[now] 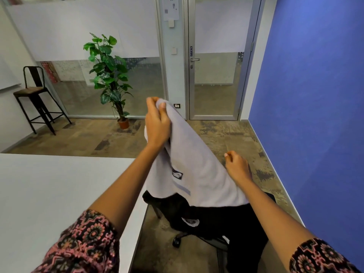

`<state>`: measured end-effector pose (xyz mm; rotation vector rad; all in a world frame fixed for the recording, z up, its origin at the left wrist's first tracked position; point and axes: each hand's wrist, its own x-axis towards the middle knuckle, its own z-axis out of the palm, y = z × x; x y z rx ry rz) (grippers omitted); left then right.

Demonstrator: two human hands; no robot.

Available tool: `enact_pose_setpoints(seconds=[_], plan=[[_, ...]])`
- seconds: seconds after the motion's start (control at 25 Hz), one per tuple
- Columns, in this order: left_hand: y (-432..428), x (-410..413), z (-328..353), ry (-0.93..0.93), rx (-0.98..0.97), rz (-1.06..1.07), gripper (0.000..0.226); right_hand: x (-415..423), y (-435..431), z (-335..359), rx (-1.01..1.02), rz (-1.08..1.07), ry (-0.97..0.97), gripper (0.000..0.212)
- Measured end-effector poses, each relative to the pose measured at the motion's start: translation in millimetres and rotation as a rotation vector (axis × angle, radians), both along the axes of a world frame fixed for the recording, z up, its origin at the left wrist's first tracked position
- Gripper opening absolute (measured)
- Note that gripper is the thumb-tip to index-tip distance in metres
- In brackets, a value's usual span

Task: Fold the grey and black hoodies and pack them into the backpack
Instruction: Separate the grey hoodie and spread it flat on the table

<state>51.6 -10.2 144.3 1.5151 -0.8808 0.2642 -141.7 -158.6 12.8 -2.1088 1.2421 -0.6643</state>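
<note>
The left hand [157, 123] is raised in front of the person, its thumb and fingers pinched tight round a bunched top corner of the grey hoodie [193, 164]. The garment hangs from that grip in a long slope down to the right, with a small dark logo and a pale blue stripe showing on its lower part.

The right hand [237, 166] sits lower, at the hoodie's right edge, with its fingers curled and its thumb lifted. It touches the cloth, but I cannot tell whether it actually grips any of it.

Directly under the hanging hem, the black hoodie [216, 215] lies heaped on a wheeled office chair [177, 241], a white neck label turned up.

Both forearms are bare below patterned sleeves [84, 247]. A white tabletop [49, 184] fills the lower left, just beside the chair. Farther back stand 1 potted plant [108, 71] and 1 tall black stool [35, 95] before a glass partition, with a glass door [214, 75] to the right of the plant and a blue wall [315, 95] at the far right.
</note>
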Motion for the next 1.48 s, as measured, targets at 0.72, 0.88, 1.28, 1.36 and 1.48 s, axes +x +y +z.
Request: enact_pose_setpoints(seconds=[0.72,0.88,1.28,1.36,1.48], plan=[[91,97,70,-0.072,-0.218,0.476,0.007,15,43,-40,0.225,0.289,0.376,0.037],[99,95,59,-0.051,-0.190,0.482,0.006,20,56,-38,0.066,0.230,0.413,0.025],[131,88,32,-0.042,0.005,0.396,0.017,35,79,-19,-0.096,0.118,0.233,0.021],[140,87,26,-0.060,0.057,0.361,0.018,46,78,2,-0.052,0.144,0.139,0.021],[152,84,14,-0.074,0.132,0.299,0.013,63,80,50,-0.042,0.206,-0.013,0.022]])
